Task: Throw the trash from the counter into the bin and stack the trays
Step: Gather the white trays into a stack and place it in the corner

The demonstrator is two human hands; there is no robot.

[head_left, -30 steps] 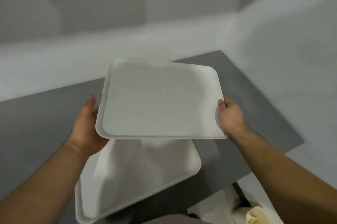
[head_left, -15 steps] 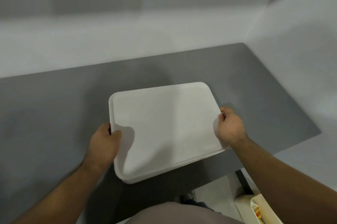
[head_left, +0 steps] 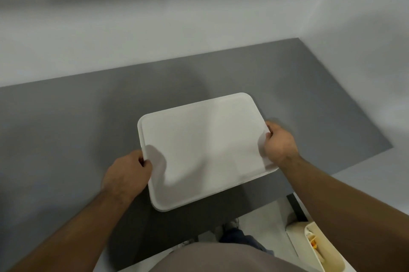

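A white tray (head_left: pixel 203 150) lies flat on the grey counter (head_left: pixel 66 139), near its front edge. It rests on another white tray, of which only a thin rim shows along the front. My left hand (head_left: pixel 127 175) grips the tray's left edge, fingers curled over the rim. My right hand (head_left: pixel 280 144) holds the right edge the same way. The cream bin (head_left: pixel 318 249) stands on the floor at the lower right, with some trash visible inside.
White walls close off the counter at the back and on the right. The counter's right end is at about (head_left: pixel 376 150). Pale floor, my shoes and my legs show below the front edge.
The tray I held in the air above the other tray has come down onto it. Both now sit stacked on the counter, and my hands remain on the edges.
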